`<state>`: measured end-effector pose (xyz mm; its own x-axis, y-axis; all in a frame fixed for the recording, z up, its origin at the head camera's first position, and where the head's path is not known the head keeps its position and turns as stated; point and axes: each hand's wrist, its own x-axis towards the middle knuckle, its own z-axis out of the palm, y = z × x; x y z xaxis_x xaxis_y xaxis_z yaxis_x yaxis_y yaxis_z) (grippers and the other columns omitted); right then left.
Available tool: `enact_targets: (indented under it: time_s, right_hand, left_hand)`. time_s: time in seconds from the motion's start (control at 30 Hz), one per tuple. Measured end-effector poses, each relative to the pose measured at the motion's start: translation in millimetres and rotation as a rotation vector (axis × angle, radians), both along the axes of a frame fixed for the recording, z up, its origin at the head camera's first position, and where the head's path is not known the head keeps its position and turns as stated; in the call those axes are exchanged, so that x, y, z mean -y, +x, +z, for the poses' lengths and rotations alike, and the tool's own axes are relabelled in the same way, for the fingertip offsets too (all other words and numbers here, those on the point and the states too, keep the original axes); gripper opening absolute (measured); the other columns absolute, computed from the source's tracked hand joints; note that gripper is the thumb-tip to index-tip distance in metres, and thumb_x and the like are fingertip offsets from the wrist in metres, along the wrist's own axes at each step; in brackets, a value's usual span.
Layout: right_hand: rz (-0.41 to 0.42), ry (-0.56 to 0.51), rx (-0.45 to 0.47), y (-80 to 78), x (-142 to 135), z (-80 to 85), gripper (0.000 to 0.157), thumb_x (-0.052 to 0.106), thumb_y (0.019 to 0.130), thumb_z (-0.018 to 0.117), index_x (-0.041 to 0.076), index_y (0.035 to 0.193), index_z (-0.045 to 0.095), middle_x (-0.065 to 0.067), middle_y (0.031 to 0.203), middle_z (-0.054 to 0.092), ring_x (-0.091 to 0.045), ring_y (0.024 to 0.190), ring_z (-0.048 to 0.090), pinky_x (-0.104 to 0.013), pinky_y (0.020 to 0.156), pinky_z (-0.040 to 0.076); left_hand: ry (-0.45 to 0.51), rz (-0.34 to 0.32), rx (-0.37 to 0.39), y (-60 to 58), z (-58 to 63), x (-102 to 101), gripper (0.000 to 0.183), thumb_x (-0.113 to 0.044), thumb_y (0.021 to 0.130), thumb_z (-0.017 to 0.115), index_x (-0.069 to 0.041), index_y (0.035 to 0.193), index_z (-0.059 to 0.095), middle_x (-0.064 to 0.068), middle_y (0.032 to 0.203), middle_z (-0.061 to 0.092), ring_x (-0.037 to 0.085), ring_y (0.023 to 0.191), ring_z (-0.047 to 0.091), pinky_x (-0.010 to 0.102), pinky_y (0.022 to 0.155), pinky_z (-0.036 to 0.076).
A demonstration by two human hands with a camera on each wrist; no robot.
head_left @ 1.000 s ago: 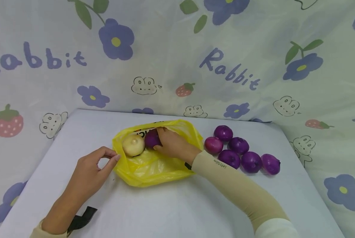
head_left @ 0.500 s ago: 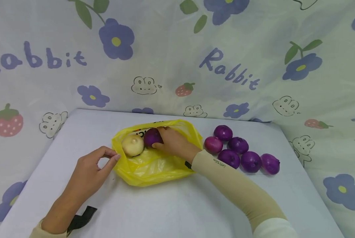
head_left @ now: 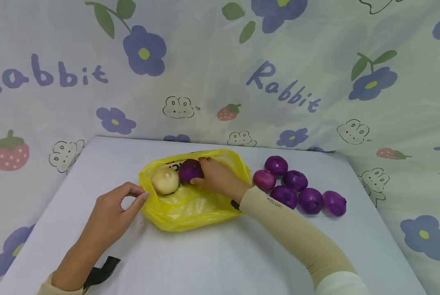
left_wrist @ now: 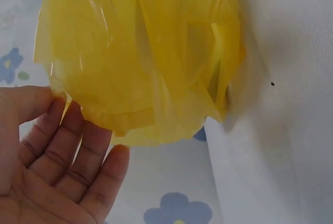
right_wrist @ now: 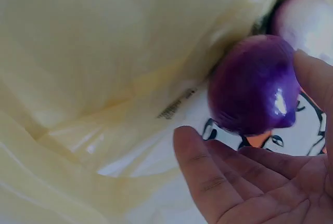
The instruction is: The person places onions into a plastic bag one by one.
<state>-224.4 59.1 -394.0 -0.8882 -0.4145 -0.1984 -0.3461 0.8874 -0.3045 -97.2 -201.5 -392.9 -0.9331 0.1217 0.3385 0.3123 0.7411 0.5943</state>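
A yellow plastic bag (head_left: 190, 209) lies with its mouth spread wide in the head view. My left hand (head_left: 110, 213) pinches its left rim between thumb and forefinger; the left wrist view shows the other fingers (left_wrist: 106, 182) loosely bent below the film. Inside the bag, a pale onion (head_left: 165, 180) sits at the left beside a purple onion (head_left: 190, 171). My right hand (head_left: 220, 176) reaches into the bag at the purple onion's right side. In the right wrist view its fingers (right_wrist: 200, 167) are spread and loose around the purple onion (right_wrist: 255, 86), one fingertip very near its skin.
Several purple onions (head_left: 295, 180) are grouped on the white table (head_left: 220, 262) to the right of the bag, beyond the right forearm. A patterned curtain (head_left: 205, 73) hangs behind the table. Black straps (head_left: 101, 270) show at the wrists.
My right hand has loosened from the purple onion and drawn back slightly to the right, uncovering more of it. The left hand keeps its hold on the bag's rim.
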Motion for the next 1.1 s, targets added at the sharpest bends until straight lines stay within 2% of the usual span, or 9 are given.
enact_targets:
  time_s: [0.2, 0.4, 0.6, 0.83, 1.1]
  right_hand:
    - [0.029, 0.010, -0.035, 5.5, -3, 7.9, 0.073, 0.055, 0.097, 0.070, 0.006, 0.146, 0.051, -0.009, 0.133, 0.064, -0.020, 0.111, 0.063, -0.035, 0.098, 0.054]
    - [0.050, -0.008, -0.054, 19.0, -3, 20.5, 0.071, 0.053, 0.096, 0.073, 0.007, 0.147, 0.052, -0.010, 0.136, 0.063, -0.019, 0.109, 0.063, -0.034, 0.096, 0.055]
    - [0.087, -0.022, -0.088, 37.1, -12, 41.0, 0.071, 0.050, 0.098, 0.071, 0.009, 0.152, 0.049, -0.010, 0.146, 0.058, -0.022, 0.122, 0.062, -0.038, 0.101, 0.053]
    - [0.144, -0.093, -0.104, 58.1, -28, 68.1, 0.065, 0.048, 0.101, 0.068, 0.011, 0.152, 0.052, -0.007, 0.149, 0.056, -0.024, 0.135, 0.055, -0.040, 0.110, 0.046]
    - [0.133, -0.229, -0.119, 83.3, -53, 86.4, 0.066, 0.049, 0.100, 0.069, 0.014, 0.153, 0.052, -0.001, 0.149, 0.057, -0.019, 0.137, 0.054, -0.039, 0.113, 0.043]
  left_hand:
    - [-0.002, -0.002, 0.000, -0.1, -1.4, 0, 0.009, -0.017, 0.098, 0.076, -0.013, 0.104, 0.069, 0.002, 0.099, 0.074, 0.021, 0.089, 0.064, 0.035, 0.069, 0.054]
    - [-0.009, 0.010, 0.006, 1.0, -1.0, -1, 0.010, -0.017, 0.099, 0.075, -0.013, 0.104, 0.069, 0.002, 0.099, 0.074, 0.022, 0.091, 0.065, 0.033, 0.072, 0.055]
    - [-0.018, 0.014, 0.013, 0.4, 1.0, -2, 0.010, -0.017, 0.099, 0.075, -0.013, 0.105, 0.068, 0.003, 0.101, 0.075, 0.024, 0.093, 0.066, 0.033, 0.071, 0.055]
    - [-0.015, 0.011, 0.001, 0.8, 0.8, -1, 0.010, -0.017, 0.099, 0.075, -0.013, 0.104, 0.069, 0.003, 0.100, 0.074, 0.023, 0.092, 0.066, 0.031, 0.069, 0.055]
    - [-0.004, 0.004, -0.009, 1.3, -1.1, -2, 0.008, -0.016, 0.099, 0.075, -0.014, 0.104, 0.069, 0.002, 0.099, 0.075, 0.022, 0.090, 0.065, 0.032, 0.067, 0.054]
